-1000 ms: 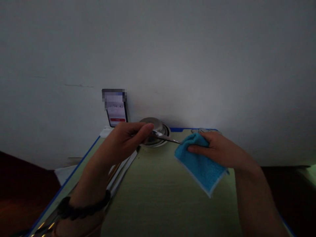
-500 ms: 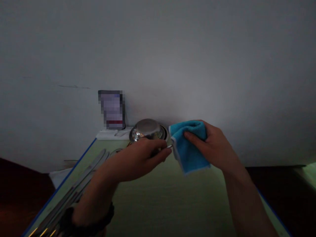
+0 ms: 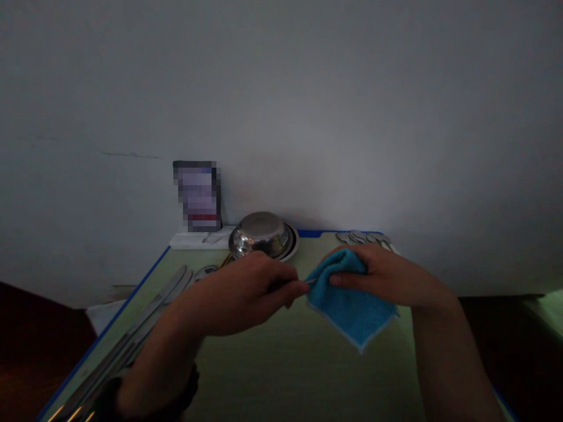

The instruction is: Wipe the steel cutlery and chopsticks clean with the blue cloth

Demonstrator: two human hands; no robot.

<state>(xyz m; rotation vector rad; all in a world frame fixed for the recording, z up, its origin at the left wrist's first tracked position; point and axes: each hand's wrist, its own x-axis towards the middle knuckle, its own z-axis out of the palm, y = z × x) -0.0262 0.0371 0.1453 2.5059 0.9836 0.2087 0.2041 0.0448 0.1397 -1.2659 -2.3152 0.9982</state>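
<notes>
My left hand [image 3: 259, 293] is closed in a pinch on a thin metal utensil [image 3: 312, 281], of which only a short bright piece shows. The utensil's other end runs into a blue cloth [image 3: 354, 310] and is hidden there, so its kind cannot be told. Folded around that end, the cloth is gripped by my right hand [image 3: 385, 272], thumb on the near side, one corner hanging down. Both hands are above the pale green table [image 3: 308, 375].
Upturned metal bowls [image 3: 261, 234] stand at the back by the wall. Several spoons [image 3: 358, 237] lie at the back right corner. Several knives [image 3: 160, 302] lie along the left edge, partly behind my left arm. A phone-like device [image 3: 200, 199] leans on the wall.
My right hand and the cloth have moved down and slightly right, uncovering the spoons at the back. The cloth now folds closer around the utensil. My left hand has dropped slightly.
</notes>
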